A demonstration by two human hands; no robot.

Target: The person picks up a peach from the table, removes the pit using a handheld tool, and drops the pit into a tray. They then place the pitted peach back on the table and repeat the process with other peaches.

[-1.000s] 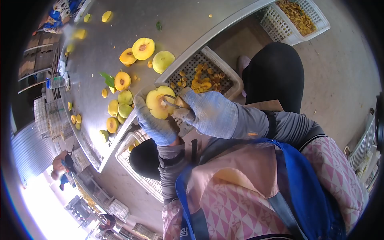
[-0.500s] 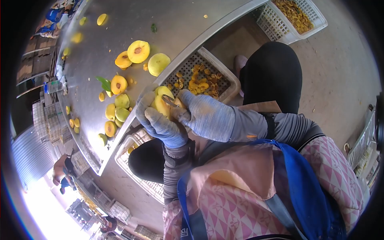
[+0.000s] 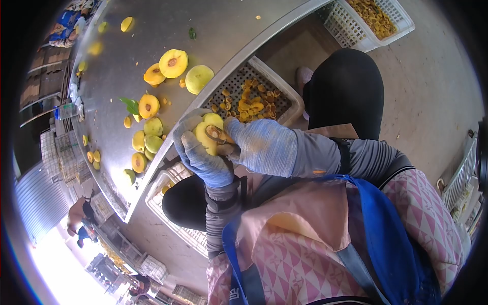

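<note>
My left hand (image 3: 195, 152), in a blue-grey knit glove, is closed around a yellow peach half (image 3: 207, 133). The cut side with its brown pit faces my right hand (image 3: 264, 147), gloved the same way. That hand grips a small curved metal pitting tool (image 3: 219, 136), whose tip sits in the flesh at the pit; its handle is hidden in the fingers. Below the hands, beyond the table edge, a perforated crate (image 3: 291, 96) holds loose pits and scraps (image 3: 251, 104). On the metal table, cut peach halves (image 3: 173, 63) and a rounded greenish-yellow peach piece (image 3: 199, 79) lie close by.
The metal table (image 3: 229, 30) has a raised rim beside my hands. More peach pieces (image 3: 152, 127) and a green leaf (image 3: 131, 105) lie on it. A white basket of scraps (image 3: 351, 25) stands on the floor, another white basket (image 3: 175, 223) by my leg. A person (image 3: 81, 216) is in the background.
The peach half has turned in my left hand, so its cut face and pit now show. The pitting tool's tip has moved from the peach's edge to around the pit.
</note>
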